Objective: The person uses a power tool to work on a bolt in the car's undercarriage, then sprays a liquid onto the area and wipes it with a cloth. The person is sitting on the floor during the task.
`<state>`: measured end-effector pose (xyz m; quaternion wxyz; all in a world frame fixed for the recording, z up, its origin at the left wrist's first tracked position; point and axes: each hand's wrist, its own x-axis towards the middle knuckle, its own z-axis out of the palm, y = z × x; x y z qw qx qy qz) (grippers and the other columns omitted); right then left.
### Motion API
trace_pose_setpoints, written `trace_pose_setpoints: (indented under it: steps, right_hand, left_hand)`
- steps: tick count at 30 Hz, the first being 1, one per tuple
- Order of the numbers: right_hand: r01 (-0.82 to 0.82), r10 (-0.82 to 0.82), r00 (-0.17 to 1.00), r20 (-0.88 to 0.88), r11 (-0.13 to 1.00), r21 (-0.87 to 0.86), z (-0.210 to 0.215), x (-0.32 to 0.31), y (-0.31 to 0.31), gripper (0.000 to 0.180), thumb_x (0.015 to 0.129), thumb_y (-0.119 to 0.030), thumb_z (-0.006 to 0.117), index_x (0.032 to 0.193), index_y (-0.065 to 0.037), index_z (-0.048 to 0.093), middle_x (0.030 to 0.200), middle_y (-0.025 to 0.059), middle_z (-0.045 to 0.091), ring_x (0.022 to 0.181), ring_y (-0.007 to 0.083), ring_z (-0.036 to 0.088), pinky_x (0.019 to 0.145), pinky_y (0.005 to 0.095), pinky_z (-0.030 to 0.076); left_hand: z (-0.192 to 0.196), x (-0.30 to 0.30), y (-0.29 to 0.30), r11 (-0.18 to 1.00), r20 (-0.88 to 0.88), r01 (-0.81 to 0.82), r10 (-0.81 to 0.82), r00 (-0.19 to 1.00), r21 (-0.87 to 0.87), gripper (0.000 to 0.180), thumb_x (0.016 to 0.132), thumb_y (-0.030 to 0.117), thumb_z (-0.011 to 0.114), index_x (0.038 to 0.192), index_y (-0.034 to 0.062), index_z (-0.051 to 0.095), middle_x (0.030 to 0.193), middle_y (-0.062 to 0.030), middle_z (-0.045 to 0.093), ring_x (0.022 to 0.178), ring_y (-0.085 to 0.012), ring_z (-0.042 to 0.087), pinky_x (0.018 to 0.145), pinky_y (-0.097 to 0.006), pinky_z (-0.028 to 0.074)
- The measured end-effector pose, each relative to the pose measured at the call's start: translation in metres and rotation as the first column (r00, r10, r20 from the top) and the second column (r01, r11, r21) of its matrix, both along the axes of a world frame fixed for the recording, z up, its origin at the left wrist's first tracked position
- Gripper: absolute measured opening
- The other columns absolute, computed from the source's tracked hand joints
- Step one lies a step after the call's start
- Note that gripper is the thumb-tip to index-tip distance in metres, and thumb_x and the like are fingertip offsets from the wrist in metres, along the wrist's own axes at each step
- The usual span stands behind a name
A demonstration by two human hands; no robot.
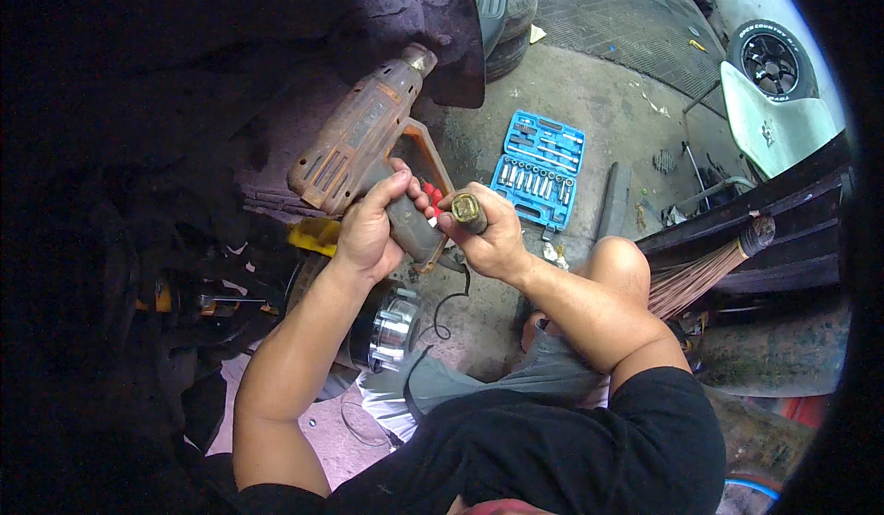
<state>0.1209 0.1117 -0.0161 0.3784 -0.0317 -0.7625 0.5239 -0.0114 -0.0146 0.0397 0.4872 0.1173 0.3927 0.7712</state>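
1. Nearest the camera is the person's black shirt (589,451) at the bottom edge. Both bare forearms rise from it toward the middle of the picture.
2. The left hand (368,230) is clenched around the dark grip of a worn orange power tool (354,138). The tool's long body runs from lower left up to the right, and its metal nose (419,57) points far and right, toward the dark underside of the vehicle body (405,9).
3. The right hand (493,234) is closed around a brass-coloured socket (467,209), whose open end faces up toward the camera. This hand sits just right of the tool's grip and touches the left hand's fingers there.
4. So the socket lies at the handle end, apart from the nose, which is up and left of it. The right hand is the nearer one to the socket; the left carries the tool.
5. Below the left wrist, a shiny wheel hub (391,326) sticks out.
6. Farther off on the concrete floor (599,101), an open blue socket set (539,167) lies to the right. A broom (709,271) leans at right.
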Motion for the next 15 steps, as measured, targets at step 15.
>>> trace_pose_setpoints:
  steps: [15]
  right_hand:
    - [-0.014,0.016,0.999,0.036,0.999,-0.048,-0.0043,-0.0044,-0.0020,0.014,0.091,-0.015,0.072,0.096,-0.001,0.069,0.087,0.0096,0.067,0.077,0.0203,0.066,0.069,0.0333,0.050]
  left_hand:
    - [-0.0064,-0.0060,0.0030,0.996,0.041,-0.047,0.050,0.998,-0.072,0.018,0.096,0.017,0.063,0.110,0.0123,0.054,0.087,-0.0034,0.060,0.081,-0.0156,0.061,0.075,-0.034,0.056]
